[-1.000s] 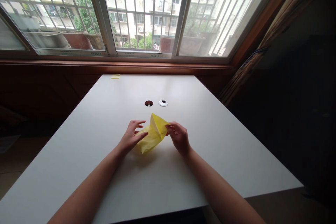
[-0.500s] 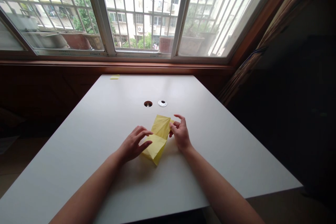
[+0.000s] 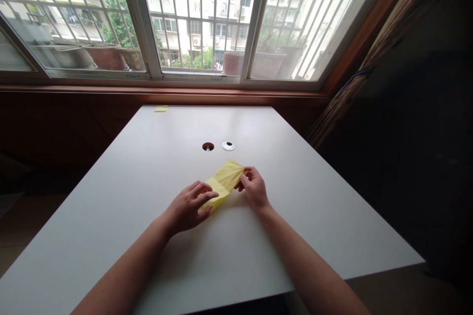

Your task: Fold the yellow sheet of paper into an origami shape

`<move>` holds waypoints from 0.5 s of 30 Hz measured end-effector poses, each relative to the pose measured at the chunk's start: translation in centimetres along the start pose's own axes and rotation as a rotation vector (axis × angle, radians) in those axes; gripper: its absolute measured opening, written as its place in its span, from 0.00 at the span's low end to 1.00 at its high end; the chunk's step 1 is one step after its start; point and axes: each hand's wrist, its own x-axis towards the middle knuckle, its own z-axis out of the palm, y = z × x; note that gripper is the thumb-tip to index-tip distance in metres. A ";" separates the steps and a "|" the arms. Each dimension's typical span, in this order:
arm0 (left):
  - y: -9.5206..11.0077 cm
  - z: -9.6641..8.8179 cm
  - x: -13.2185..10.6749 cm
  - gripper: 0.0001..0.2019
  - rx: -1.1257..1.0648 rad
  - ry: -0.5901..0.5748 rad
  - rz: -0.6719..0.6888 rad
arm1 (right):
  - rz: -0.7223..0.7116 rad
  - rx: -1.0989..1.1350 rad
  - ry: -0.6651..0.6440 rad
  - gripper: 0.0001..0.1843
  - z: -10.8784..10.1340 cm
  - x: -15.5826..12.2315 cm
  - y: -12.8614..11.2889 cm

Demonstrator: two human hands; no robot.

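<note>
- The yellow sheet (image 3: 226,175) is at the centre of the frame, between the two hands, above the white surface (image 3: 332,221); it is creased.
- The right hand (image 3: 254,189) pinches the sheet at its right corner. Creases run out from this pinch, so a strong pull there could, I think, tear the thin material.
- The left hand (image 3: 189,206) is spread over the lower left end, with thumb and fingers apart. Whether it touches the sheet, I cannot tell.
- If the left hand gives no firm hold, the near end may swing or curl, because only one corner is surely gripped.
- If the left fingers press down while the sheet is slanted, they may add a wrong crease.
- The round hole (image 3: 208,146) and the white ring (image 3: 228,146) are just beyond the sheet; a careless sweep forward could knock the ring.
</note>
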 end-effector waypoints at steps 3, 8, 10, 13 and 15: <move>-0.9 0.3 -0.2 0.20 0.037 0.070 -0.040 | -0.018 -0.021 -0.026 0.15 -0.1 0.0 0.0; -1.6 -0.2 -0.3 0.12 -0.072 0.349 -0.252 | -0.040 -0.107 -0.095 0.16 -0.7 0.1 0.0; -1.8 -0.7 -0.4 0.12 -0.086 0.458 -0.404 | -0.055 -0.165 -0.124 0.15 -1.0 0.2 0.2; -2.8 -1.0 -0.7 0.15 -0.077 0.554 -0.609 | -0.069 -0.237 -0.151 0.14 -1.6 0.4 0.5; -3.9 -1.0 -1.1 0.17 -0.072 0.548 -0.711 | -0.078 -0.279 -0.155 0.13 -2.0 0.5 0.6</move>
